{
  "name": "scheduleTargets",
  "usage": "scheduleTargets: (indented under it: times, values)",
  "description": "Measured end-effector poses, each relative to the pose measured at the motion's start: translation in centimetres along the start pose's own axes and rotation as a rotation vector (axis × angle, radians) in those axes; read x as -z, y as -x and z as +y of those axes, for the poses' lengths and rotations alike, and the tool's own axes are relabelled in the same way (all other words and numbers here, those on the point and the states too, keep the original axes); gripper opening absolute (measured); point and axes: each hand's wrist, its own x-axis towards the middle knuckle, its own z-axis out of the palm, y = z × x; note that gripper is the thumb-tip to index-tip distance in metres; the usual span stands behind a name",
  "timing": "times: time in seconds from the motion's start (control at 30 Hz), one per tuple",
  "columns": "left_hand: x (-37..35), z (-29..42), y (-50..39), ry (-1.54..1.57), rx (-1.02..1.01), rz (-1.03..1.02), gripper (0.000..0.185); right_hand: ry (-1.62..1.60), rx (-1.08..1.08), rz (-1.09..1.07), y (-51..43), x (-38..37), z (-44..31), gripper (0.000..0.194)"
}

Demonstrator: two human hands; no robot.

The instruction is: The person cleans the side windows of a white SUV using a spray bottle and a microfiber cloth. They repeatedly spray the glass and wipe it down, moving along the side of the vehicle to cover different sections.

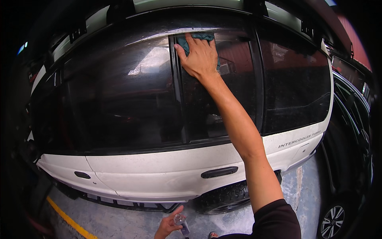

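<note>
My right hand [200,56] reaches up and presses a dark teal cloth [205,36] flat against the upper part of a rear door window [203,98] on a white vehicle [161,170]. The thumb lies over the black vertical divider strip [176,77] at the left of that pane. Low in front of my body, my left hand [167,225] holds a small clear bottle [182,224]; its mouth points up and it looks uncapped. Left of the strip, the larger dark window pane [125,101] shows bright reflections and a hazy surface.
A black door handle [219,172] sits under the window, above a rear tyre [223,198]. A black side step [128,206] runs along the bottom. Roof rack brackets [78,31] line the top. Another dark car [343,179] stands close on the right. The grey floor [119,222] carries a yellow line [70,217].
</note>
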Motion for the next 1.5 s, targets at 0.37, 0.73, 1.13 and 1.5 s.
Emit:
scheduleTargets:
  times: [0.37, 0.73, 1.13, 1.5]
  values:
    - [2.7, 1.9, 2.2, 0.007, -0.022, 0.029, 0.084, 0.266, -0.26, 0.127, -0.7, 1.3, 1.7, 0.09]
    - [2.4, 2.0, -1.1, -0.047, -0.023, -0.077, 0.06, 0.065, 0.054, 0.115, 3.6, 3.2, 8.4, 0.048]
    - [6.0, 1.4, 4.6, -0.1, 0.016, -0.037, 0.09, -0.142, -0.063, -0.147, 14.7, 2.1, -6.8, 0.057]
    - [7.4, 2.7, 7.4, -0.14, -0.145, 0.022, 0.069, -0.013, -0.325, 0.207, 25.9, 8.6, 5.9, 0.061]
